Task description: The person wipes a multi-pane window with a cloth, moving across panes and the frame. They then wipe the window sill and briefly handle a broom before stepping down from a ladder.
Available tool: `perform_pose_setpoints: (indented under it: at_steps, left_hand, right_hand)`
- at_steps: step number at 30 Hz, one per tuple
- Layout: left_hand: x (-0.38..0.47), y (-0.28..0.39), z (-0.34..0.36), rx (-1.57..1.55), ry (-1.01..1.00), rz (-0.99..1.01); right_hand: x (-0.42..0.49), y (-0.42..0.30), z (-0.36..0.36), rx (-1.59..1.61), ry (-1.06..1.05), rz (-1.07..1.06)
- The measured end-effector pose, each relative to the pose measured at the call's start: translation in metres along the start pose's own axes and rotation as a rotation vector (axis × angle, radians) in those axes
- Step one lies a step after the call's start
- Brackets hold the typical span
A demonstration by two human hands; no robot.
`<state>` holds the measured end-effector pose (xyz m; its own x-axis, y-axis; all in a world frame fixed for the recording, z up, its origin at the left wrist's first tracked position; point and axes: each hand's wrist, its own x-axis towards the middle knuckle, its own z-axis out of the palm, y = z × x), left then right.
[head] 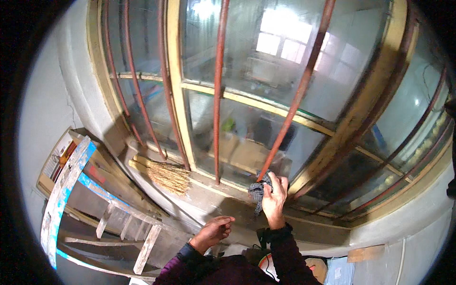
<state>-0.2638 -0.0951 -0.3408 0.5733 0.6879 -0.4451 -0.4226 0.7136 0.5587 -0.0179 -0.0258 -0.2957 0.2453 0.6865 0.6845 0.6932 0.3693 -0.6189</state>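
My right hand (276,194) grips a dark grey checked cloth (255,190). The cloth is pressed around the lower end of a slanting, red-painted window bar (285,130), just above the sill. Lower and to the left, my left hand (213,231) hangs in front of the sill (228,205), its fingers curled together with nothing visible in them. Behind the bars stands a window with a cream-painted frame (175,85) and glass panes (245,64). The lower part of the pane behind my right hand is partly hidden by that hand and the cloth.
A straw hand broom (167,174) lies on the sill to the left. Below it stands a worn wooden rack (71,192) with flaking blue and white paint. More red bars (219,96) cross the window. At the lower right are a cardboard piece (367,253) and a pale blue package (338,270).
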Motion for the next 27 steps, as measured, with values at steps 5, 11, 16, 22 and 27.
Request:
perform_pose_setpoints:
  at_steps: [5, 11, 16, 22, 27]
  left_hand:
    - [0.006, -0.013, -0.008, -0.047, 0.036, -0.017]
    - [0.009, -0.014, -0.012, -0.046, 0.003, 0.005]
    - [0.01, -0.013, -0.018, -0.044, 0.03, 0.025]
    - [0.014, -0.027, -0.026, -0.062, 0.011, 0.024]
    - [0.018, -0.02, -0.044, -0.153, -0.001, -0.008]
  right_hand:
    - [-0.045, 0.013, 0.021, -0.103, -0.088, 0.048]
    - [-0.04, 0.024, 0.004, -0.021, -0.052, 0.081]
    - [-0.016, 0.022, 0.001, -0.107, 0.17, -0.194]
    - [-0.063, 0.037, 0.018, -0.24, -0.222, -0.139]
    - [-0.039, 0.042, -0.02, -0.336, 0.077, -0.083]
